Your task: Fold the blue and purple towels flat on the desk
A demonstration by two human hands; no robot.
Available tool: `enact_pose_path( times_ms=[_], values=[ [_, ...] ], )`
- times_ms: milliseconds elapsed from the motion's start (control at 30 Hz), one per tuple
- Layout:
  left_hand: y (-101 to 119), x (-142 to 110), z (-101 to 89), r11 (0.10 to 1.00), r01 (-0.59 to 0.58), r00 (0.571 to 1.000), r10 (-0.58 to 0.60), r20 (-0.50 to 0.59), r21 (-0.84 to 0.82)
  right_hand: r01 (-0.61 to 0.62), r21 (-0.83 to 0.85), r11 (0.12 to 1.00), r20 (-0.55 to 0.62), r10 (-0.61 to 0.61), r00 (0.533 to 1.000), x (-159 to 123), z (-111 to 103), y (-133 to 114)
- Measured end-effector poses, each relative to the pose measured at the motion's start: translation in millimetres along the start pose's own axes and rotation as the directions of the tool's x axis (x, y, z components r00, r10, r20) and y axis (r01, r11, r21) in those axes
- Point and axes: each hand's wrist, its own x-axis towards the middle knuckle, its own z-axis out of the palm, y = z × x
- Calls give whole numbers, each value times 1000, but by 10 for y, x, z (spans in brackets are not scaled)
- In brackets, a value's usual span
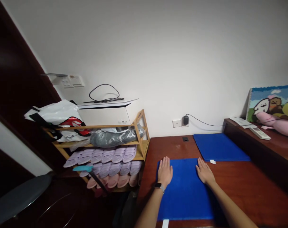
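Note:
A blue mat [185, 193] lies flat on the reddish-brown desk [239, 183], a white tag showing at its near edge. My left hand [165, 172], with a watch [159, 186] on the wrist, rests palm down on the mat's far left corner, fingers stretched out. On the far right corner lies my right hand [205, 171], also flat with fingers extended, partly over the mat's edge. A second blue mat [220, 147] with a small white tag [212, 161] is spread just beyond my right hand.
Left of the desk stands a wooden rack [140, 136] with rows of slippers [108, 155], a white box [105, 115] and bags. A plugged-in charger [186, 119] is on the wall. On the raised ledge at right are a remote control [260, 133] and a pink plush toy [277, 123].

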Motion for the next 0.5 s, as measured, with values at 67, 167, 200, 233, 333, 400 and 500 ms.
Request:
enact_pose_path(
  times_ms=[67,167,200,233,333,400,500],
  values=[
    [403,47,68,993,-98,995,96,-19,-73,2,-16,1000,5,-2,1000,0,-11,0],
    [1050,124,221,965,-189,981,192,1,-183,17,-41,999,16,-17,1000,-9,-36,9],
    [1209,144,270,960,-189,980,197,19,-206,27,-46,999,17,-27,999,-12,-40,14],
    [1316,158,310,959,-176,981,189,41,-221,37,-48,998,17,-36,999,-13,-42,19],
    [1251,144,349,968,-120,985,143,91,-222,40,-35,999,-3,-40,999,-10,-26,36],
    [907,88,305,983,-60,992,78,101,-172,29,-15,999,-20,-29,999,-4,-6,44],
    [197,-38,183,995,99,991,-97,93,-27,20,5,1000,-28,-20,999,7,14,45]
  ],
)
